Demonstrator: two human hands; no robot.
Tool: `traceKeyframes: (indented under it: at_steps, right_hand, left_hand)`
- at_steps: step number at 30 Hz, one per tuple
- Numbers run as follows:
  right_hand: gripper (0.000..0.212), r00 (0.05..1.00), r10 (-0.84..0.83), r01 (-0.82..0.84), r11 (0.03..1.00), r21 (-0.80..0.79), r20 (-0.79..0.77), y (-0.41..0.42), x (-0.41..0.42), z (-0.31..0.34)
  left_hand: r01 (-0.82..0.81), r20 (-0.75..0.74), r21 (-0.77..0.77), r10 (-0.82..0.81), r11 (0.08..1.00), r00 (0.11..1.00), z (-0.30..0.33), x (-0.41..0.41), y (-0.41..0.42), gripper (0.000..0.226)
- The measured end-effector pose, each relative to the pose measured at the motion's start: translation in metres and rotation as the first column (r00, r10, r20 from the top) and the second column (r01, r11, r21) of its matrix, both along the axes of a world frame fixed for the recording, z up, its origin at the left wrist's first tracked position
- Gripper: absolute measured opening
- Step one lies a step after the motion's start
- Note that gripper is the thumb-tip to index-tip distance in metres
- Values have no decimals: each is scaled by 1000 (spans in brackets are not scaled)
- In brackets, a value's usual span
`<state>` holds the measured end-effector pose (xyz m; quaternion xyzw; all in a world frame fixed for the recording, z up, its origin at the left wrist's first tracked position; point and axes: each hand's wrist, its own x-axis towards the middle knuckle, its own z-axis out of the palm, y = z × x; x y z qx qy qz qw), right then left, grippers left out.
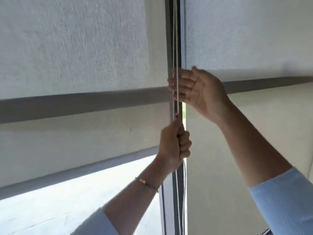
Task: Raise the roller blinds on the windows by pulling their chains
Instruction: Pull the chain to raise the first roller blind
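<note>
Pale woven roller blinds cover two windows split by a dark grey vertical frame post. The left cream fabric blind is partly raised, its grey bottom bar above a bright strip of glass; the right cream blind hangs lower. The thin white looped chain runs down along the post. The left hand is fisted around it, a gold bracelet on the wrist. The right hand is spread open, fingers beside the chain higher up.

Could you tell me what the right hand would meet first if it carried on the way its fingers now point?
Most likely the chain: the right hand is open, fingers pointing left at its strands, though depth is unclear.
</note>
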<state>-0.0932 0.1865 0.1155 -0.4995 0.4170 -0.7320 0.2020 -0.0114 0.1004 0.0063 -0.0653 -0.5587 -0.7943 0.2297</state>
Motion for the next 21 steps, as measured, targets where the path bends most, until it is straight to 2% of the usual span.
traceKeyframes:
  at_steps: [3, 7, 15, 21]
  right_hand:
    - [41, 1000, 2, -3, 998, -64, -2, -8, 17, 30]
    - [36, 988, -139, 146, 983, -113, 62, -21, 26, 44]
    - [40, 983, -169, 182, 955, -234, 74, -28, 26, -1]
    - [39, 970, -213, 235, 941, -242, 113, -25, 34, -27]
  left_hand:
    - [-4, 137, 9, 3, 1000, 991, -43, -1, 3, 50]
    - [-13, 232, 2, 12, 1000, 973, -85, 2, 8, 49]
    - [21, 318, -19, -14, 1000, 948, -127, 10, -6, 55]
    - [129, 355, -192, -54, 973, 933, -110, 3, -23, 60]
